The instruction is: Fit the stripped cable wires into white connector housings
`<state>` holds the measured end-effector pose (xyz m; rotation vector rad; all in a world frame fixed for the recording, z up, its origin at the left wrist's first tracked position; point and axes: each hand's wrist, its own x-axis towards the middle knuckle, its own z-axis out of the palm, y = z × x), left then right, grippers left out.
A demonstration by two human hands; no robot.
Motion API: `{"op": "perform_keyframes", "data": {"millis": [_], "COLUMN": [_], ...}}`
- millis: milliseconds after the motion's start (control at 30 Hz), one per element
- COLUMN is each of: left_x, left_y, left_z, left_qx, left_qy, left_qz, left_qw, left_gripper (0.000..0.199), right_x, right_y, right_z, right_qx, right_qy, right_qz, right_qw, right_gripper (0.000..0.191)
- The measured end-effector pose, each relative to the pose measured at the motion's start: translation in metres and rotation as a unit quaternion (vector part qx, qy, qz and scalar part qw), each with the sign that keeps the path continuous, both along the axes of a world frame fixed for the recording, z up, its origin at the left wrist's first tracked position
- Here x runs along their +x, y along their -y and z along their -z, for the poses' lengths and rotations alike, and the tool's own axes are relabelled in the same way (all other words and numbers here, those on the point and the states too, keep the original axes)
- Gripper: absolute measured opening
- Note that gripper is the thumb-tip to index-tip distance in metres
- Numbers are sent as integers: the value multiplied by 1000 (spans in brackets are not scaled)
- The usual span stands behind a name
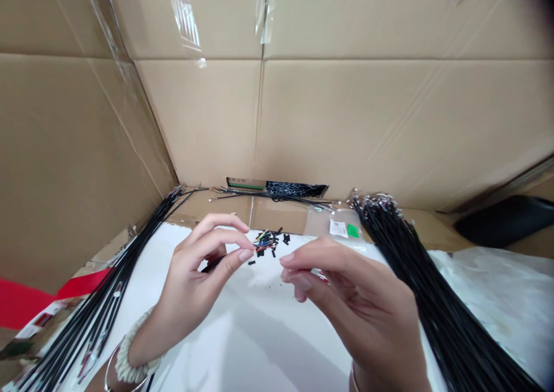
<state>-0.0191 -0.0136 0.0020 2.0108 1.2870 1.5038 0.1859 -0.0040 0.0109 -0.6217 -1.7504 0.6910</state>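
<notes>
Thin coloured wires (263, 243) fan out from the end of a black cable (212, 264). My left hand (208, 271) pinches that end between thumb and fingers, with the wires pointing right. To the right, my right hand (359, 299) is closed, its thumb and index fingertips together, apart from the wires. Whatever lies between those fingertips is too small to make out; a bit of red and white shows behind them. Small black tube pieces (286, 239) are scattered on the white surface (259, 334) just beyond the hands.
Bundles of black cables lie at the left (125, 265) and right (402, 253). More cables and a dark patterned packet (298, 189) sit at the back, beside a clear bag with a green label (352, 230). Cardboard walls (303, 120) enclose the back and sides.
</notes>
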Motion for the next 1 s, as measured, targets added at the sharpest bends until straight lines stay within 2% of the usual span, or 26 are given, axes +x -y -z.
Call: {"op": "perform_keyframes", "data": {"millis": [167, 567, 1000], "left_x": [-1, 0, -1], "left_y": [-7, -8, -11], "left_z": [2, 4, 6], "left_qx": [5, -17, -36], "left_qy": [1, -1, -9], "left_qz": [5, 17, 14], "left_qw": [1000, 1000, 999], "left_gripper": [8, 10, 11], "right_x": [-4, -10, -15], "right_y": [-10, -18, -25], "right_z": [1, 4, 13], "right_qx": [-47, -130, -212], "right_qy": [18, -12, -64], "right_qz": [14, -17, -92], "right_qw": [999, 991, 971], "right_gripper": [22, 12, 12]}}
